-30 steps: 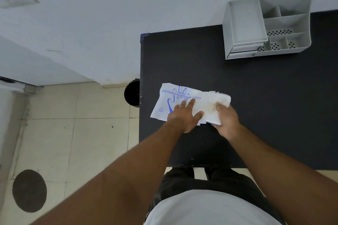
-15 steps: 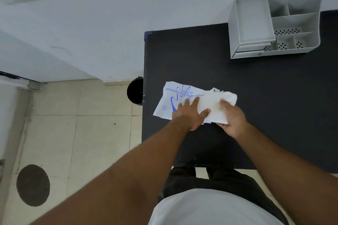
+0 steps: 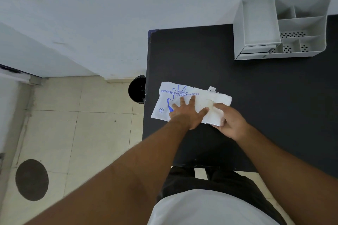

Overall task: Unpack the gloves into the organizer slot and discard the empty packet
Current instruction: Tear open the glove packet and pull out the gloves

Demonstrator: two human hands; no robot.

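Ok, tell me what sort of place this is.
Probably a plain workroom or office corner: a black table against a white wall, a grey desk organizer on it, and a black bin on the tiled floor beside it.

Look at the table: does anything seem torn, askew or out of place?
The packet lies askew near the left edge of the table, its right end ragged and open. The left hand presses it flat; the right hand grips the gloves there. Nothing else stands out.
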